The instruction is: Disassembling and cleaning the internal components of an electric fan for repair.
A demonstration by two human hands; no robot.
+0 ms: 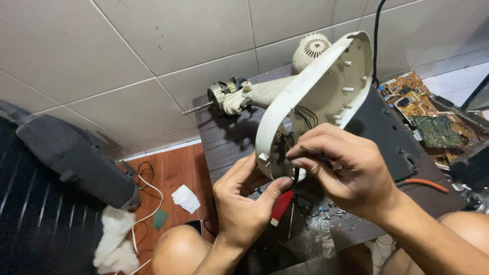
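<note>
While tilted from lower centre toward upper right, cream fan housing gripped by left hand; right hand pinching black wire inside; loose screws on dark worktop.

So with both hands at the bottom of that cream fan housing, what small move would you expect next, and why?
Probably easing the black wire a little further out of the cream housing. The right hand pinches at the opening where the wire runs, while the left hand steadies the housing's lower edge, thumb against it. What the fingertips grip is partly hidden.
</note>
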